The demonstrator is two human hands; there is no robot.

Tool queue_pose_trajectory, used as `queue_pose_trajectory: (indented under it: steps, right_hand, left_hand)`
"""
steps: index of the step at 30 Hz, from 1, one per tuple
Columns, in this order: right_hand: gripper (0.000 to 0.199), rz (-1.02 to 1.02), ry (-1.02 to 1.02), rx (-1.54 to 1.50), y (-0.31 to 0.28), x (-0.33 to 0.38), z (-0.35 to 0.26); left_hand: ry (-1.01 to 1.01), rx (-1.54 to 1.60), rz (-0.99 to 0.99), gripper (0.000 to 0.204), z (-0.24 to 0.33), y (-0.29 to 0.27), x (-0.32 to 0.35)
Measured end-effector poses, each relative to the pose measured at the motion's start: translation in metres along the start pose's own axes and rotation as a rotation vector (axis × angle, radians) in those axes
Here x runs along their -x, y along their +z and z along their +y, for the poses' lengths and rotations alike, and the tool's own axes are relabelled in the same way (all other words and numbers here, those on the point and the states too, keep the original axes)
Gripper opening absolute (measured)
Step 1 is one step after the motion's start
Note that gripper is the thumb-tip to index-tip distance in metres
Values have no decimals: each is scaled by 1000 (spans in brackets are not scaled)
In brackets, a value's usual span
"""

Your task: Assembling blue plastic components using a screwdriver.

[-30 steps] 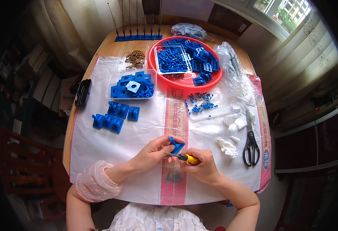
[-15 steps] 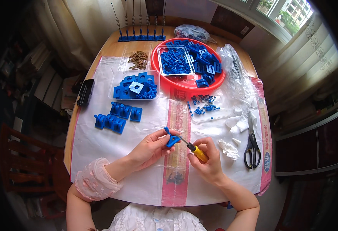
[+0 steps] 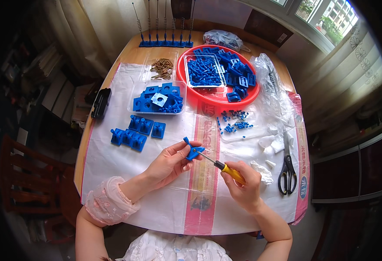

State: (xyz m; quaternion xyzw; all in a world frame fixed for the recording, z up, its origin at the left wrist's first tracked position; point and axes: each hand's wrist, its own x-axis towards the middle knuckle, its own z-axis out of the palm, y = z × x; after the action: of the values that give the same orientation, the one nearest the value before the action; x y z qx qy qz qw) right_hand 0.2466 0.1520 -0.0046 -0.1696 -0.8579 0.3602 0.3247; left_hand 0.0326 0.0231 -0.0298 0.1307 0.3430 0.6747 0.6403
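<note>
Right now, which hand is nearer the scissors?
Right. The right hand sits just left of the scissors, gripping a screwdriver; the left hand is farther left.

Left hand (image 3: pixel 170 162) has raised the blue part (image 3: pixel 193 151) off the bench; right hand (image 3: pixel 242 186) has drawn back, screwdriver (image 3: pixel 223 167) tip now meeting part.

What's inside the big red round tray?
The red tray holds a heap of blue plastic parts and a clear rectangular box filled with more blue pieces. The pile covers most of the tray's bottom, so anything underneath is hidden.
</note>
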Motion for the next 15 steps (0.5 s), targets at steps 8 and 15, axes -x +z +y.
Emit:
queue_pose_trajectory:
  steps: [8,15]
  right_hand:
    - [29,1,-49,52,0,-1,1]
    - [28,14,-78,103,0,-2,0]
  left_hand:
    - [63,-92,-1,31,-1,1,0]
    - [178,-365,26,27,-2,-1,-1]
